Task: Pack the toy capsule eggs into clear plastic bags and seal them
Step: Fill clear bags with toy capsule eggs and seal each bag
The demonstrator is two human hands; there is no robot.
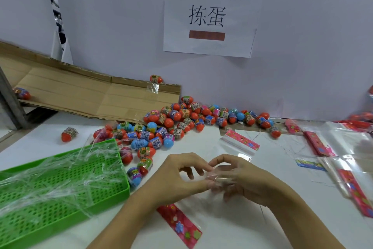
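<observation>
Clear plastic bag [222, 177] sits between your two hands, low and centre over the white table [232, 232], with its red flowered header strip [179, 225] trailing toward you. Your left hand [177, 176] pinches one edge of the film between thumb and fingertips; your right hand [242, 178] curls its fingers round the other side, seemingly working the mouth apart. Whether the mouth is open yet is hard to tell through the clear film. Rub the two layers against each other to split them, and keep one layer in each hand. The capsule eggs [177, 119] lie piled just beyond your hands, several beside the green perforated tray [66, 184]. More empty bags [240, 144] wait on your right.
</observation>
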